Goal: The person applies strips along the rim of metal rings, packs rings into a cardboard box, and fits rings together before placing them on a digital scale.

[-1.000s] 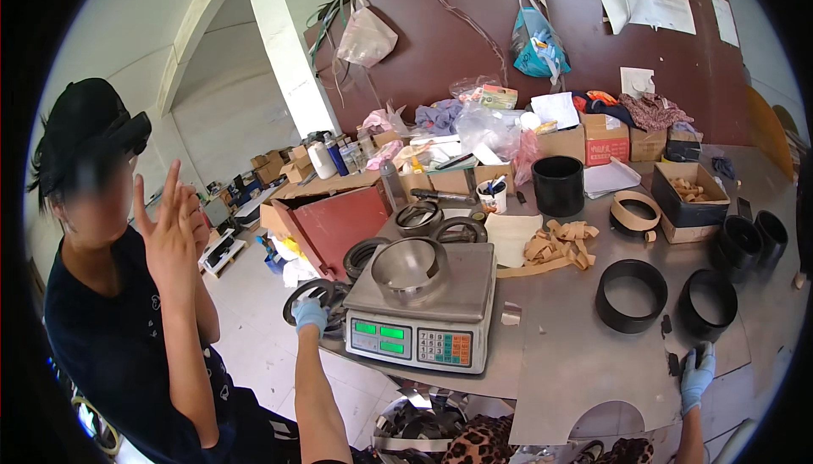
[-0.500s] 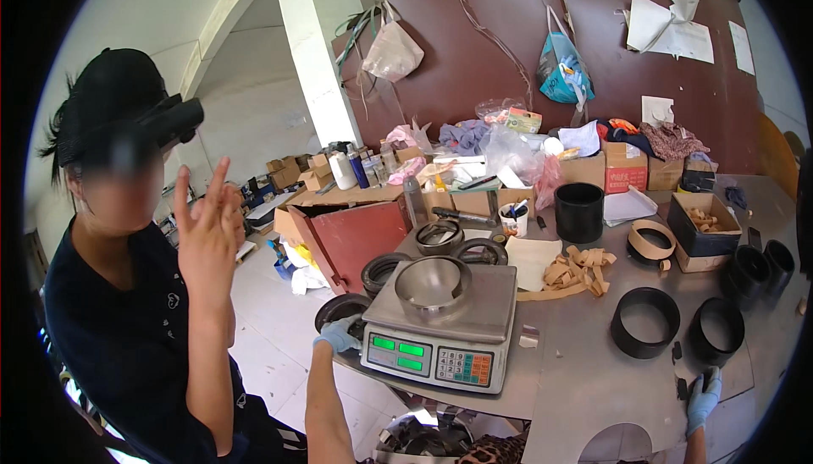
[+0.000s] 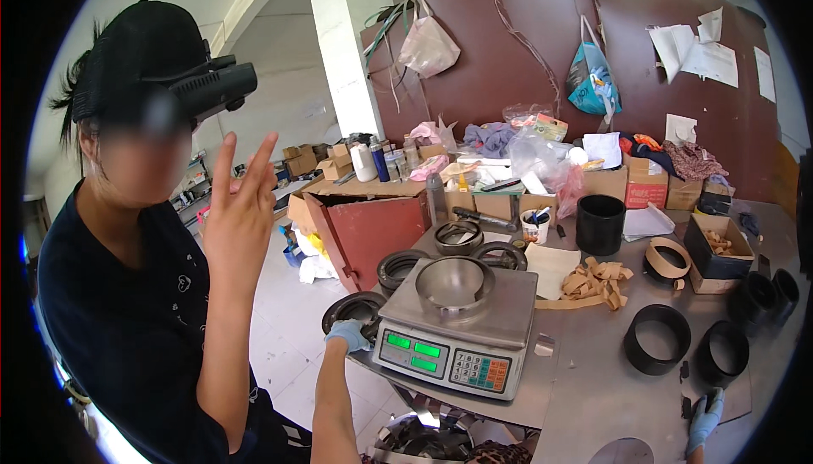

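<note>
My left hand (image 3: 348,334), in a light-blue glove, rests against the near rim of a black ring (image 3: 342,305) left of the scale. How far its fingers curl is unclear. On the right, my gloved right hand (image 3: 705,420) lies at the table edge with fingers stretched out, holding nothing, beside a small dark strip (image 3: 686,407). Just beyond it stands a black ring-shaped sleeve (image 3: 722,373), with a wider black ring (image 3: 656,364) to its left. Between my hands, a metal ring (image 3: 454,298) sits on the digital scale (image 3: 511,296), whose green displays are lit.
A person (image 3: 110,261) in a dark shirt and headgear stands at the left, one hand (image 3: 241,201) raised with two fingers up. Tan strips (image 3: 598,282), a black cylinder (image 3: 600,225) and a box of tan pieces (image 3: 716,251) lie farther back on the metal table (image 3: 584,388).
The whole view has shifted, so the scene sits further right and slightly lower. The co-worker appears larger and closer. Both my hands stay beside the same rings.
</note>
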{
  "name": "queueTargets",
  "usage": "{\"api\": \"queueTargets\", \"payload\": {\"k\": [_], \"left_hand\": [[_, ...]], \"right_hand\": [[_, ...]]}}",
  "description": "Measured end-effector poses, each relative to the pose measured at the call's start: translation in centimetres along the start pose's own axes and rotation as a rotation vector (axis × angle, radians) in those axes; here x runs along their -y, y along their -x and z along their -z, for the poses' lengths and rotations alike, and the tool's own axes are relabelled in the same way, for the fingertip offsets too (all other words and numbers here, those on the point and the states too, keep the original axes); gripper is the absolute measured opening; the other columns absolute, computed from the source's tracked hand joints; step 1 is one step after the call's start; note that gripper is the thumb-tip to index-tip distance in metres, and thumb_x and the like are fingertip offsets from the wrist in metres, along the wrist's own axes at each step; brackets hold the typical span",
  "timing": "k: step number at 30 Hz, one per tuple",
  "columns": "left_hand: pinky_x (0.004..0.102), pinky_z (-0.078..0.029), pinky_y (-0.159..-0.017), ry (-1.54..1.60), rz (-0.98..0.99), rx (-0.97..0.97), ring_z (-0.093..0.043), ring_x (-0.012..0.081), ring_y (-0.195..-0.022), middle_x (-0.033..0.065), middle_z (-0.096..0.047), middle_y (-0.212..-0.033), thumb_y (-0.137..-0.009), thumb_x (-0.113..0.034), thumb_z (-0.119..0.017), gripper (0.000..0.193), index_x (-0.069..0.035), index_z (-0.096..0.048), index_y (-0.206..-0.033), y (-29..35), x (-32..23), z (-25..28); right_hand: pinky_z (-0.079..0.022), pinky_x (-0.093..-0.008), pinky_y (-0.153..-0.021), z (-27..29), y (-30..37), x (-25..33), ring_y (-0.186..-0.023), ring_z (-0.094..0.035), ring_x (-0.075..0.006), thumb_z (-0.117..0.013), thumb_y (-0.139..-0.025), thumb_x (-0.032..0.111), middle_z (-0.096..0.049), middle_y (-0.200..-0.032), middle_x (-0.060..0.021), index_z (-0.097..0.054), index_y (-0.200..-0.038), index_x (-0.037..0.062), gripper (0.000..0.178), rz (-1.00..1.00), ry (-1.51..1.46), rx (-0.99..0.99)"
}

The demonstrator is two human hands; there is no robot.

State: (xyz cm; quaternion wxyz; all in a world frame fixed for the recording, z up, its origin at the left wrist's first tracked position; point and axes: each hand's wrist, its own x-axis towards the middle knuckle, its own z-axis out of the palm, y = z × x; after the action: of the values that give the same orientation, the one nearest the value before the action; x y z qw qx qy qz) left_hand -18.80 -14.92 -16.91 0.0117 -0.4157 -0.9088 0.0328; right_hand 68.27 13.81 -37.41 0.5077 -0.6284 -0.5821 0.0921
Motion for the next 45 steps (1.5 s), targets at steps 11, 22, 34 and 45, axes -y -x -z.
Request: {"api": "queueTargets", "payload": {"k": [11, 22, 34, 45], "left_hand": [[0.0403, -0.05, -0.088, 0.176, 0.046, 0.113, -0.063, 0.0377, -0.102, 0.0233, -0.066, -0.105, -0.067, -0.027, -0.072, 0.045, -0.002, -0.067, -0.104, 1.1, 1.2, -1.0], [0.0418, -0.049, -0.089, 0.113, -0.012, -0.266, -0.063, 0.0311, -0.101, 0.0183, -0.065, -0.111, -0.084, -0.032, -0.062, 0.032, -0.007, -0.069, -0.104, -3.9, 4.3, 1.1], [0.0417, -0.051, -0.085, 0.095, -0.339, -0.101, -0.064, 0.0372, -0.098, 0.0202, -0.066, -0.105, -0.063, -0.017, -0.079, 0.046, -0.005, -0.067, -0.106, -18.4, -3.4, 3.9], [0.0459, -0.03, -0.11, -0.255, -0.302, -0.1, -0.051, 0.0242, -0.125, 0.0058, -0.059, -0.129, -0.07, -0.033, -0.071, 0.059, -0.024, -0.059, -0.127, -18.7, -4.5, 5.0]], "right_hand": [[-0.037, -0.0326, -0.105, 0.2, -0.4, 0.3, -0.122, -0.049, -0.0242, -0.053, -0.094, 0.002, -0.046, -0.139, -0.0161, -0.038, -0.14, -0.0045, 0.049, -0.035, -0.068, 0.026], [-0.035, -0.032, -0.106, -0.2, -0.9, -3.5, -0.125, -0.046, -0.0219, -0.052, -0.094, 0.0, -0.045, -0.141, -0.0146, -0.035, -0.143, -0.0024, 0.052, -0.014, -0.095, 0.052], [-0.032, -0.0352, -0.11, 1.5, 2.0, -3.7, -0.129, -0.044, -0.0265, -0.05, -0.092, -0.003, -0.041, -0.144, -0.0183, -0.028, -0.145, -0.0032, 0.057, -0.12, -0.368, 0.019], [-0.043, -0.0308, -0.096, 0.5, 1.0, 2.9, -0.104, -0.053, -0.0184, -0.055, -0.087, -0.003, -0.054, -0.117, -0.0095, -0.041, -0.135, -0.0014, 0.05, -0.091, -0.207, -0.021]]}}
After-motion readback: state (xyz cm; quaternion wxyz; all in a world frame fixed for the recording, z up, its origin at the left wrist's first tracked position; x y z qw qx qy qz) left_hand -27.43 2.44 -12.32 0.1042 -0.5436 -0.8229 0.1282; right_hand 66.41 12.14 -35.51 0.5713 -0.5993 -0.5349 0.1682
